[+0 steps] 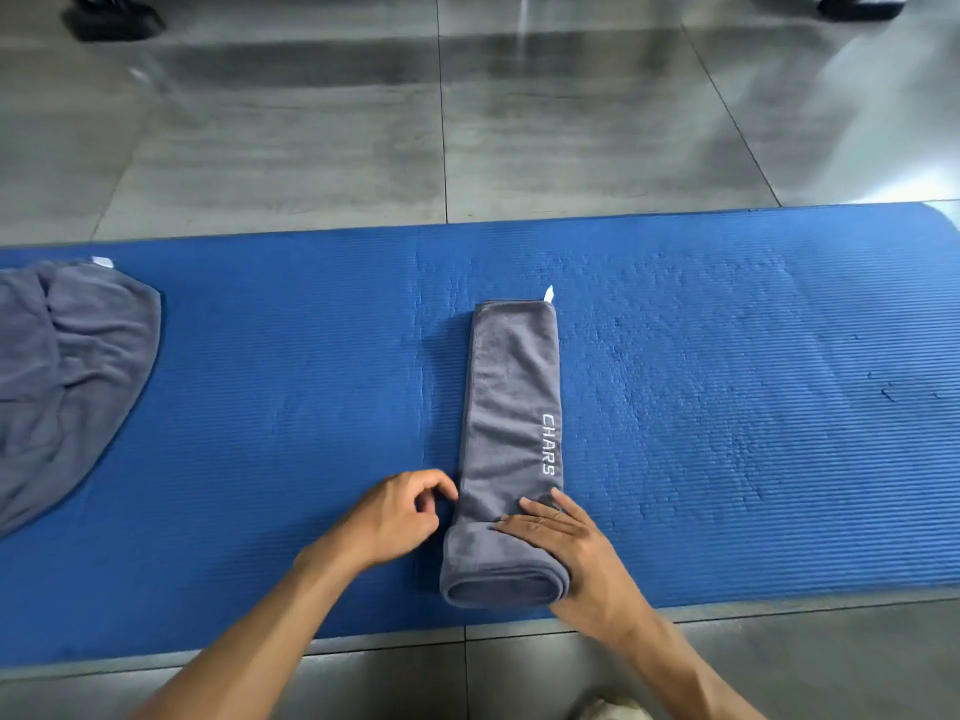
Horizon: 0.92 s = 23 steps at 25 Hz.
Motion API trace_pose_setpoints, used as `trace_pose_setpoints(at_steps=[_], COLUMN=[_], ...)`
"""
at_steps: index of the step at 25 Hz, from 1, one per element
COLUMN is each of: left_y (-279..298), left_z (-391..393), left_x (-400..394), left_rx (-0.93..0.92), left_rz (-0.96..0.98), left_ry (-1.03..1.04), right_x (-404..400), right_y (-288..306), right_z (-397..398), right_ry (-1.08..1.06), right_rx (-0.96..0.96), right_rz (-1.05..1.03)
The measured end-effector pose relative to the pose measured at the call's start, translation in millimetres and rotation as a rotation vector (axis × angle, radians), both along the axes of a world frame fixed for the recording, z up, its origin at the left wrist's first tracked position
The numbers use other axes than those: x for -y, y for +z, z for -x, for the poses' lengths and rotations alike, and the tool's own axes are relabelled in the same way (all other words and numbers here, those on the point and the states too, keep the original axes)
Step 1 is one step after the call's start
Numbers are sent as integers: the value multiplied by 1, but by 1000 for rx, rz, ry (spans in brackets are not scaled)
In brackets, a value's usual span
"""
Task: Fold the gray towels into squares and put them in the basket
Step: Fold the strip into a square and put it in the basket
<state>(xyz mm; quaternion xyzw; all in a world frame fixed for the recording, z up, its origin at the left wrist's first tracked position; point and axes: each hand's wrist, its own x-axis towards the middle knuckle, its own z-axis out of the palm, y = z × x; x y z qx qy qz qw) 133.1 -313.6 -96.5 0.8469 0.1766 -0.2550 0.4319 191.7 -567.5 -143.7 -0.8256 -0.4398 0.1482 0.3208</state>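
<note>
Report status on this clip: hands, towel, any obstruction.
Left hand curled at the folded towel's left edge; right hand flat on its near fold. Second gray towel unfolded at mat's left end. No basket in view. Nothing obstructing.

The towel [511, 407] under my hands is plain gray with white "CHARS" lettering [548, 444] and a small white tag [548, 293]. The mat [727, 407] is bright blue with fine ribbing. The pile [67, 366] is gray too. The floor [311, 148] is glossy gray tile.
</note>
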Motion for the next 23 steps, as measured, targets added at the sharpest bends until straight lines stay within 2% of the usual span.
trace_pose_setpoints(at_steps=[1, 3, 5, 7, 10, 13, 15, 19, 23], left_y=[-4, -4, -5, -3, 0, -1, -2, -4, -11], left_z=[4, 9, 13, 16, 11, 2, -8, -26, -38], left_x=[-1, 2, 12, 23, 29, 27, 31, 43, 49], left_rx=[168, 338, 406, 445, 316, 204, 152, 156, 157], left_rz=[-182, -352, -333, -160, 2, 255, 236, 156, 7], left_ry=[-157, -500, -639, -493, -258, 67, 229, 450, 422], right_x=[0, -1, -2, 0, 2, -6, -15, -40, -54], right_y=[5, 16, 27, 29, 28, 34, 39, 37, 23], right_z=[-2, -5, -6, -7, -10, -14, -21, -34, -44], right_ry=[-30, -44, -39, -70, -206, -344, -449, -675, -849], right_rx=[-27, -87, -173, -311, -513, -644, -667, -652, -484], right_rz=[-26, -87, -133, -108, -83, -230, -289, -227, -72])
